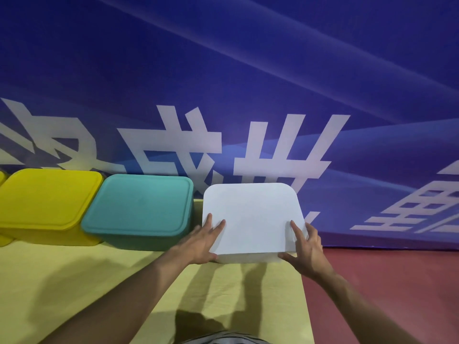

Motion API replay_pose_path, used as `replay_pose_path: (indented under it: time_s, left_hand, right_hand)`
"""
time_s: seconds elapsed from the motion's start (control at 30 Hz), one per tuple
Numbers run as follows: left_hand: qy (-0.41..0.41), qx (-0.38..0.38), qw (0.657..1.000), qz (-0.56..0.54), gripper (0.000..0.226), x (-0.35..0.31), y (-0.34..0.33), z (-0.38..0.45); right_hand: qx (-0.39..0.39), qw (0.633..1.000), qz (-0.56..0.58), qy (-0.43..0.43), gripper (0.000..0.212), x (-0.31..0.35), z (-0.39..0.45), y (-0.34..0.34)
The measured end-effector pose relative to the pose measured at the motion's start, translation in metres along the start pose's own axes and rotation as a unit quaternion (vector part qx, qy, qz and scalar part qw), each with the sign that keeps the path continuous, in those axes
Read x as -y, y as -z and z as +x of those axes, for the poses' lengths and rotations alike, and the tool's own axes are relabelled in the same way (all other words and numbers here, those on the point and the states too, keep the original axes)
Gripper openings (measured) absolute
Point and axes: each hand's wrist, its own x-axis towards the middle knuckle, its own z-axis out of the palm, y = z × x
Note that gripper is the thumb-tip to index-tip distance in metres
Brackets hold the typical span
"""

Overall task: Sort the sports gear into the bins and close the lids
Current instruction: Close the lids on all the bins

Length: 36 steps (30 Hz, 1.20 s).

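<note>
A pale yellow cloth covers the surface in the near part of the scene, creased in places and shadowed by the person's arms. Its right edge ends beside a dull red floor that runs off to the right. Behind everything hangs a deep blue banner with large white characters and faint lighter streaks; it fills the far half of the view.

Three bins stand in a row along the far edge of the cloth, against the banner. The yellow bin is at the left with its lid on, the teal bin just beside it, also lidded, and the white bin at the right, apart from the teal one by a narrow gap.

A white lid lies on top of the white bin. The left hand holds its near left corner, fingers spread flat on top and thumb under the near edge. The right hand holds the near right corner likewise, fingers on top, thumb along the front edge.
</note>
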Motion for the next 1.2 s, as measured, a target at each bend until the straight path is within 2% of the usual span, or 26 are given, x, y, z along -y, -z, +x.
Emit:
replay_pose_path:
  time_s: [0.13, 0.37, 0.53, 0.83, 1.03, 1.2]
  left_hand:
    - [0.004, -0.028, 1.000, 0.011, 0.105, -0.003, 0.003, -0.003]
    - [0.002, -0.015, 1.000, 0.016, 0.100, -0.005, 0.001, -0.004]
    - [0.012, 0.000, 1.000, 0.026, 0.101, -0.008, 0.000, 0.000]
    - [0.011, -0.015, 0.995, 0.099, 0.095, -0.004, 0.006, 0.006]
    - [0.000, -0.005, 0.997, 0.075, 0.095, 0.008, 0.019, 0.015]
    - [0.003, -0.007, 0.997, 0.077, 0.092, 0.007, 0.018, 0.016]
  right_hand:
    - [-0.003, 1.000, 0.031, 0.001, 0.106, -0.003, -0.003, -0.006]
    - [-0.001, 1.000, 0.030, -0.002, 0.101, -0.006, -0.004, -0.005]
    - [0.028, 1.000, 0.003, -0.009, 0.097, -0.007, 0.000, -0.001]
    - [0.060, 0.997, -0.047, 0.013, 0.113, -0.003, 0.020, 0.010]
    - [0.035, 0.998, -0.033, 0.035, 0.103, -0.003, 0.024, 0.025]
    - [0.042, 0.998, -0.023, 0.039, 0.105, -0.005, 0.028, 0.021]
